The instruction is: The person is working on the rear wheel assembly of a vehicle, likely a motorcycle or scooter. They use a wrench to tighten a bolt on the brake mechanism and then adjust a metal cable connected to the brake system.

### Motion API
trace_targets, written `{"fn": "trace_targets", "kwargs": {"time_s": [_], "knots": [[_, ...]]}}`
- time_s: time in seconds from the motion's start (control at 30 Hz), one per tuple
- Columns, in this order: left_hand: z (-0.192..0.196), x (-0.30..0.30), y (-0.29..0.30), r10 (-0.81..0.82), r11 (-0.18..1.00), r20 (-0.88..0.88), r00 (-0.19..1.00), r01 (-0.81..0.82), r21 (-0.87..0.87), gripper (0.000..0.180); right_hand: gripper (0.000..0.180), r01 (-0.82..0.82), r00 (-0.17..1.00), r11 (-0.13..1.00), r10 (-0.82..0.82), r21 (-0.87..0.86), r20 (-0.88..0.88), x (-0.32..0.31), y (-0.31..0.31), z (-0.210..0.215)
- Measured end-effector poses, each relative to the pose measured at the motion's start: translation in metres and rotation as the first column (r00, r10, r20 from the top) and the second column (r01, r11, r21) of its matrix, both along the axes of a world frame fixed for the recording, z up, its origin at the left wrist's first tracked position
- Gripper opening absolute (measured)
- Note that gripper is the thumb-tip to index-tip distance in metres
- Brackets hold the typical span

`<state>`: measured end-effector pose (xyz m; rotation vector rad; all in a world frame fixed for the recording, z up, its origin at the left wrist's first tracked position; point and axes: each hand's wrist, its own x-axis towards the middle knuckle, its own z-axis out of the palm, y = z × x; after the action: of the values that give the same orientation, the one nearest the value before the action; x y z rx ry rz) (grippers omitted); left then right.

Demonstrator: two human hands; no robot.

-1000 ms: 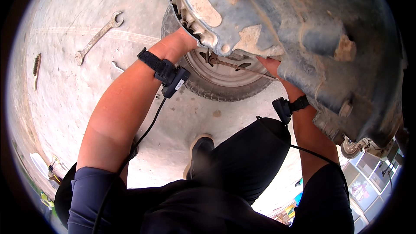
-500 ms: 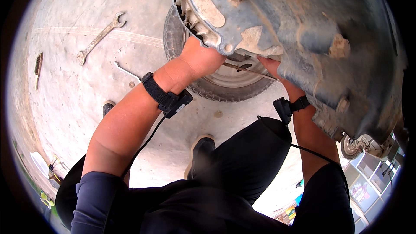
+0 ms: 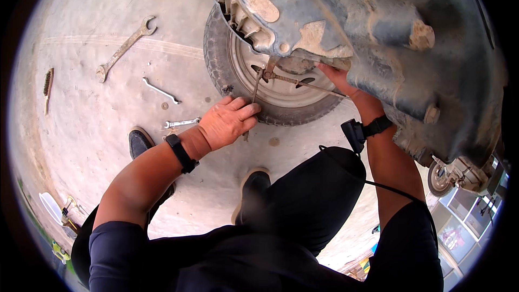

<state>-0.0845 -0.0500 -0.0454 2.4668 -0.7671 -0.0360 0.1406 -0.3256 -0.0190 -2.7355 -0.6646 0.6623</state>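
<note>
Head view looks down past a dark-trousered knee [image 3: 319, 194] at a dusty concrete floor [image 3: 97, 32], where a big double-ended wrench [image 3: 125, 47] lies at the upper left with a small wire brush [image 3: 47, 89] further left near the rim. Closer in lie a slim wrench [image 3: 160, 91], a round washer-like bit [image 3: 165, 106] just below it, and a short shiny wrench [image 3: 181, 123] beside the left wrist. Two dark shoes [image 3: 141, 143] stand on the floor, one by the left forearm, the other under the knee. A mud-caked grey vehicle body [image 3: 389, 38] fills the upper right and hides much of the wheel [image 3: 270, 89] lying flat beneath it, as well as most of the right hand's work. No containers show near the hands.

A thin, long-handled tool [image 3: 258, 84], pliers by the look of it, hangs from the underside of the body over the wheel rim, and a coil spring [image 3: 284, 79] with a straight rod runs from it toward the right. The left hand [image 3: 227, 121], strap on its wrist, rests at the tyre's edge with its fingers [image 3: 246, 112] curled loosely, about half closed, against the lower handle of that tool; a firm grip cannot be made out. The right hand [image 3: 338, 78] reaches up under the body edge with its fingers [image 3: 326, 68] extended at the far end of the rod, tips hidden, so whether they pinch it I cannot tell
</note>
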Motion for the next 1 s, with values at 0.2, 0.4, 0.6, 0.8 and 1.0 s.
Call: {"fn": "trace_targets", "kwargs": {"time_s": [0.2,0.4,0.6,0.8,1.0], "knots": [[0.013,0.005,0.011,-0.044,0.999,0.051,0.998,0.045,-0.018,0.023,0.072,-0.01,0.997,0.996,0.017,-0.09,0.074,-0.001,-0.001,0.003],[0.006,0.005,0.017,-0.086,0.996,0.025,0.996,0.087,-0.018,0.026,0.067,0.017,1.0,0.988,-0.019,0.155,0.01,-0.002,-0.001,0.004],[0.004,0.006,0.026,-0.069,0.997,0.03,0.997,0.071,-0.039,0.028,0.062,0.019,1.0,0.996,-0.021,0.089,0.019,-0.003,0.008,0.016],[0.015,0.006,0.038,0.006,0.989,0.036,0.999,0.0,-0.149,0.029,0.058,0.031,0.999,0.999,-0.032,0.035,0.042,-0.004,0.006,0.012],[0.045,0.049,0.031,0.345,0.636,-0.491,0.8,-0.584,-0.505,0.015,0.06,-0.05,0.996,0.995,0.057,-0.088,0.075,-0.006,0.023,0.036]]}}
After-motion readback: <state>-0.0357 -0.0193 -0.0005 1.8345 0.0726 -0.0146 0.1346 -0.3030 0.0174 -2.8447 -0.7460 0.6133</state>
